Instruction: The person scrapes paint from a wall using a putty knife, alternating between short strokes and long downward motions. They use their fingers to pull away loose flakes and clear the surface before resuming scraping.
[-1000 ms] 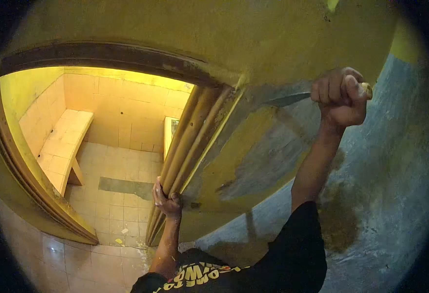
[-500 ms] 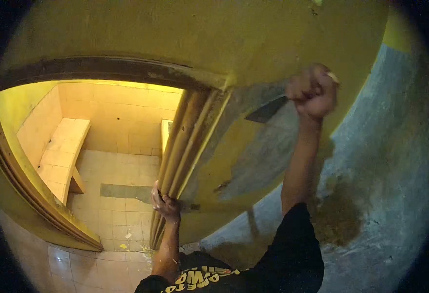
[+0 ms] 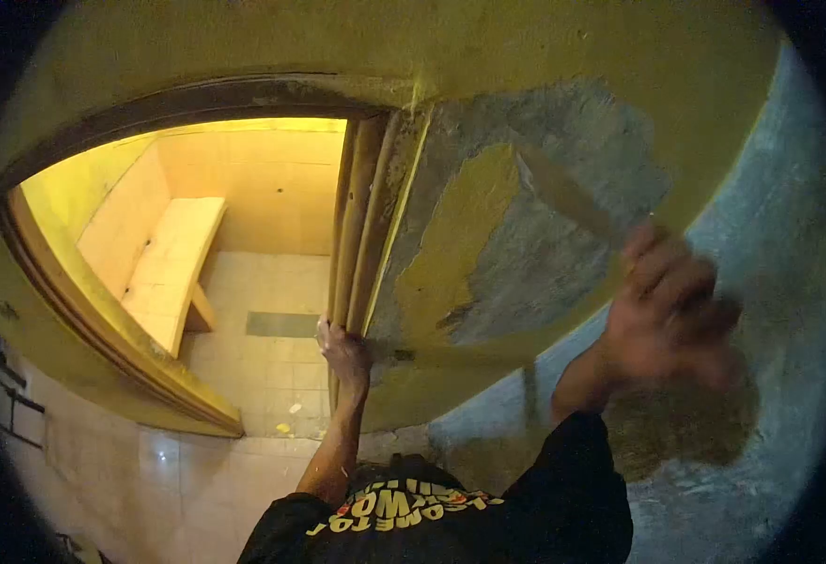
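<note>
My right hand point(image 3: 667, 305), blurred by motion, grips a scraper point(image 3: 568, 195) whose handle is hidden in the fist. The blade points up and left, across a bare grey patch point(image 3: 606, 122) where the paint is gone from the wall. An island of yellow-green paint point(image 3: 465, 230) remains inside that patch, left of the blade. Lower down, my left hand point(image 3: 345, 355) is wrapped round the brown door frame point(image 3: 364, 226) at its right-hand post.
Through the doorway lies a lit tiled room with a tiled bench point(image 3: 173, 268). Pale flakes point(image 3: 286, 429) lie on the floor by the threshold. To the right is a bluish wall point(image 3: 770, 244) with a dark stain point(image 3: 685, 414).
My right hand has come down and to the right with the scraper, whose blade now points up-left instead of down-left. My left hand stays on the frame. The view has shifted.
</note>
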The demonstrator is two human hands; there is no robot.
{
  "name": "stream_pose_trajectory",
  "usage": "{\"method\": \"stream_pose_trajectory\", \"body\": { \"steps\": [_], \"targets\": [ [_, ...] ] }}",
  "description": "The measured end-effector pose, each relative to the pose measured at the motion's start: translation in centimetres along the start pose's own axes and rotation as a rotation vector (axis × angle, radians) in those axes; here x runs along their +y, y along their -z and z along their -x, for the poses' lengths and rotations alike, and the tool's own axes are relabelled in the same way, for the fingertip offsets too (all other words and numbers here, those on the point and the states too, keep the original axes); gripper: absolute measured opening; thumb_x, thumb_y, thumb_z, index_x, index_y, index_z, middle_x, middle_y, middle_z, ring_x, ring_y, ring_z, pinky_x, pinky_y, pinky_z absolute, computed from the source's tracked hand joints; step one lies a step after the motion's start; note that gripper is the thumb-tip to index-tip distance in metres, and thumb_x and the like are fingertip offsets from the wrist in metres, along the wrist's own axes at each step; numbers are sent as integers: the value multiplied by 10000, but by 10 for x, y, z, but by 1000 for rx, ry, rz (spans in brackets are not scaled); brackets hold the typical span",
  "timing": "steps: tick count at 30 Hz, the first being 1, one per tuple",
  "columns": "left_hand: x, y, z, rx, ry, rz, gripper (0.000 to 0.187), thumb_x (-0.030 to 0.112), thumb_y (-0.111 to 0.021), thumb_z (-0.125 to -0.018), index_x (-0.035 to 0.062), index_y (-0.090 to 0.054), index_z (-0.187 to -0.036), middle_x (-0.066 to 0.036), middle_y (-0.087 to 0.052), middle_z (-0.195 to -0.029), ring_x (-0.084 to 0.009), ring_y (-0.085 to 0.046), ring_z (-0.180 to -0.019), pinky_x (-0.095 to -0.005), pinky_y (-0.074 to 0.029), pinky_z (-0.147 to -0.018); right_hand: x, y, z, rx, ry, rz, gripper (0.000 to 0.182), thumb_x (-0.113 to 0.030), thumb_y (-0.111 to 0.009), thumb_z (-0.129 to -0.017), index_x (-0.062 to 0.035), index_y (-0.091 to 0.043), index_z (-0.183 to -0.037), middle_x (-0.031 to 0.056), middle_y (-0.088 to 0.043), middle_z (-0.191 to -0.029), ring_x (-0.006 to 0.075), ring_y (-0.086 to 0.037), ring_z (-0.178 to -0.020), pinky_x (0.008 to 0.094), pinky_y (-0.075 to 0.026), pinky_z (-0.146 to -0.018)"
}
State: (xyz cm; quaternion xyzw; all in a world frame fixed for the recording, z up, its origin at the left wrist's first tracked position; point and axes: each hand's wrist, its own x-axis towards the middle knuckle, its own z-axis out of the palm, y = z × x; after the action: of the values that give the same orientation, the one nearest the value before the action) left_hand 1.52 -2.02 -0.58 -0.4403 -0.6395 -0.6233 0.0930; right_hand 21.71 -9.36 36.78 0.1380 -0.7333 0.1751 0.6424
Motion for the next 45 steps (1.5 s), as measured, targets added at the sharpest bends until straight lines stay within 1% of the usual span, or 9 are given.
{"method": "stream_pose_trajectory", "body": {
  "steps": [1, 2, 5, 8, 12, 19, 25, 30, 45],
  "targets": [
    [2, -1, 1, -21, 56, -31, 440, 315, -404, -926, -72, -482, -1122, -279, -509, -1094, -425, -503, -988, -450, -440, -821, -5, -6, 21, 93, 18, 9, 483, -568, -508, -837, -91, -496, -761, 80, -515, -649, 244, -480, -553, 425, -400, -550],
    [79, 43, -29, -61, 685, 372, 393, 264, -446, -925, -44, -459, -1168, -209, -511, -1139, -332, -515, -1018, -393, -432, -850, -10, -17, 39, -137, 85, 229, 416, -515, -568, -824, -107, -510, -875, 71, -508, -716, 229, -489, -620, 435, -439, -616],
    [122, 96, -45, -297, 615, 770, 442, 337, -443, -936, -11, -447, -1209, -138, -515, -1149, -264, -523, -1020, -349, -410, -896, -8, -52, 66, -786, 235, 552, 318, -372, -683, -777, -112, -522, -866, 78, -536, -777, 229, -538, -702, 402, -477, -700],
    [141, 143, -80, -931, 857, 1374, 651, 558, -318, -922, 4, -434, -1245, -143, -514, -1214, -237, -494, -1122, -369, -400, -936, 9, -91, 111, -691, 253, 470, 302, -381, -678, -756, -113, -545, -790, 81, -551, -798, 227, -542, -754, 390, -467, -753],
    [181, 198, -92, -1104, 619, 1232, 622, 476, -301, -954, -51, -398, -1270, -204, -583, -1100, -263, -577, -1017, -368, -459, -870, 11, -121, 144, -656, 139, 397, 238, -318, -661, -751, -105, -565, -707, 63, -571, -817, 227, -541, -839, 384, -448, -831],
    [122, 187, -70, -1149, 992, 828, 407, 306, -374, -977, -39, -504, -1149, -94, -611, -829, -161, -611, -749, -241, -497, -659, 0, -140, 234, -643, -183, 351, 259, -221, -613, -752, -28, -591, -923, 147, -481, -1092, 326, -433, -1113, 449, -376, -943],
    [63, 142, -42, -1143, 606, 444, 347, 312, -407, -978, 1, -562, -970, 44, -461, -672, -68, -429, -576, -212, -356, -512, -16, -92, 277, -402, -720, 301, 333, -167, -715, -747, -8, -594, -1013, 172, -452, -1185, 343, -438, -1148, 420, -396, -959],
    [67, 109, -51, -928, 84, 31, 321, 261, -487, -926, -20, -607, -828, -116, -574, -583, -150, -532, -506, -327, -411, -491, -27, -71, 295, -303, -983, 471, 247, -186, -715, -755, -28, -617, -917, 141, -515, -1096, 311, -514, -1016, 385, -450, -866],
    [107, 90, -69, -940, 67, -57, 392, 289, -481, -935, -42, -650, -808, -104, -645, -605, -134, -594, -480, -287, -467, -477, -40, -36, 348, -277, -1351, 615, 172, -169, -661, -787, -7, -615, -822, 145, -615, -823, 318, -612, -758, 396, -494, -679]
  ]
}}
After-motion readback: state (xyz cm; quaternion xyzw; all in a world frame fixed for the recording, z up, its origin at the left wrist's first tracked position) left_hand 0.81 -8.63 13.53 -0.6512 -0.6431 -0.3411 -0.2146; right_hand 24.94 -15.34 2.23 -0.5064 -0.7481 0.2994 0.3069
